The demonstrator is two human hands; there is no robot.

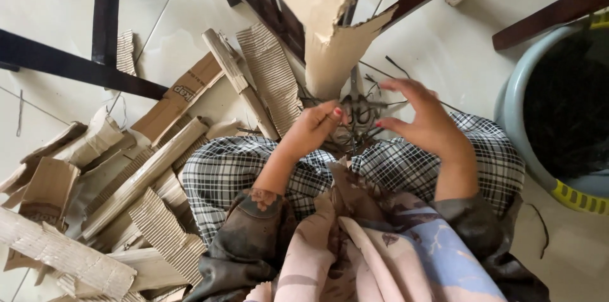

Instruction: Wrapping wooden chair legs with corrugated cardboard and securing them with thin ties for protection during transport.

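Just above the frame's centre, the left hand pinches thin dark twigs beside the half-open, empty right hand, under a part-torn cardboard sheet; many torn cardboard strips already lie at left

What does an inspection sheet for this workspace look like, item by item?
Surface: pale tiled floor; the person sits on it in checked trousers.
Job's things: thin dark wires bunched between both hands, beneath a torn cardboard piece standing upright.
Clutter: cardboard strips and corrugated scraps heaped to the person's left.
Hands: left hand pinches the wires; right hand is open, fingers curled beside them.
Cables: nothing seen apart from the wires; stray strands lie on the tiles.
Surroundings: dark wooden furniture frame and a grey tub with a yellow band.
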